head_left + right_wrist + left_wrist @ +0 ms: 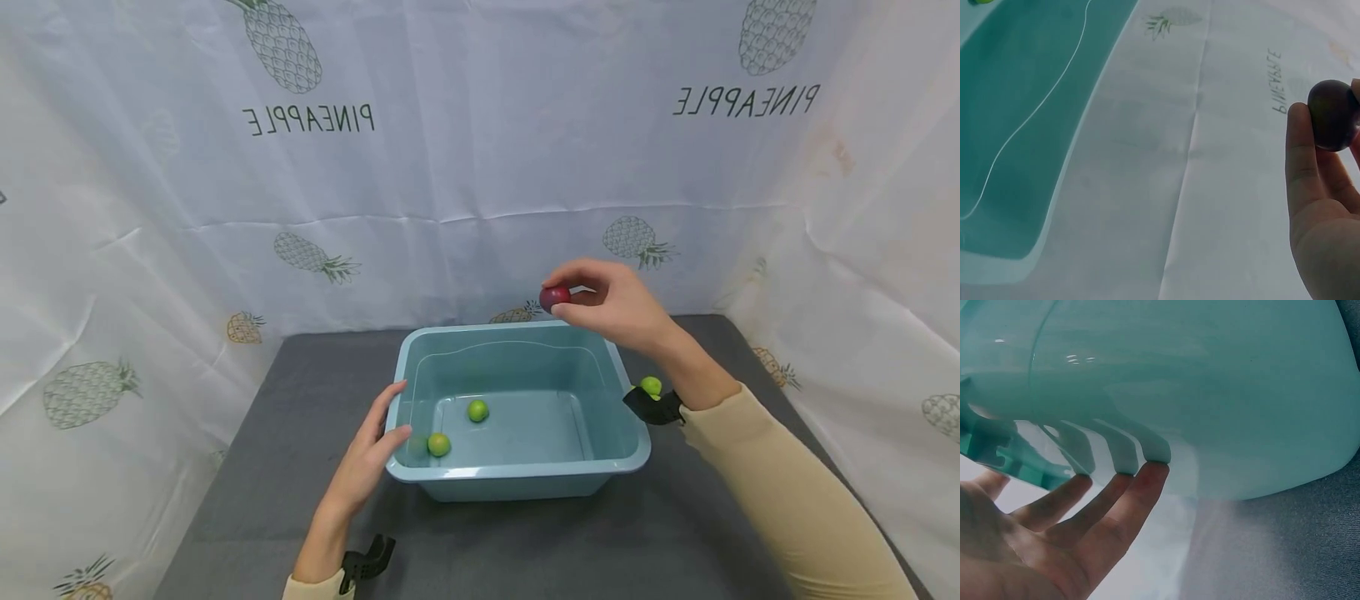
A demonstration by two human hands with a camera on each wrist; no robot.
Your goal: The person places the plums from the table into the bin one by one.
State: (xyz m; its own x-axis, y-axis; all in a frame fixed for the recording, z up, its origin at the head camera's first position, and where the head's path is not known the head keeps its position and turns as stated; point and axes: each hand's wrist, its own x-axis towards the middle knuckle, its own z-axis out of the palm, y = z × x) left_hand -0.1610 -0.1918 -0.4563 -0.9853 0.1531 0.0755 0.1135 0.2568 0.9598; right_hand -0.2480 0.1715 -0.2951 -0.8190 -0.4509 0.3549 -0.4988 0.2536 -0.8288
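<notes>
My right hand (611, 304) pinches a dark red plum (555, 298) between thumb and fingertips, above the far right rim of a blue-green plastic basin (517, 472). In the right wrist view the plum (1332, 115) looks almost black against the fingers. At the basin's left side, my left hand (365, 454) holds the rim, its thumb and a finger over the edge. Several of its fingertips touch the outer wall below, as the left wrist view shows. Two small green limes, one near the middle (477, 410) and one nearer the left hand (438, 444), lie on the basin floor.
Green fruit (651, 386) sits outside the basin on the right, partly hidden by the right wrist's black strap (652, 407). A dark grey cloth (300, 417) covers the table. White pineapple-print curtains (465, 150) hang behind it and at both sides.
</notes>
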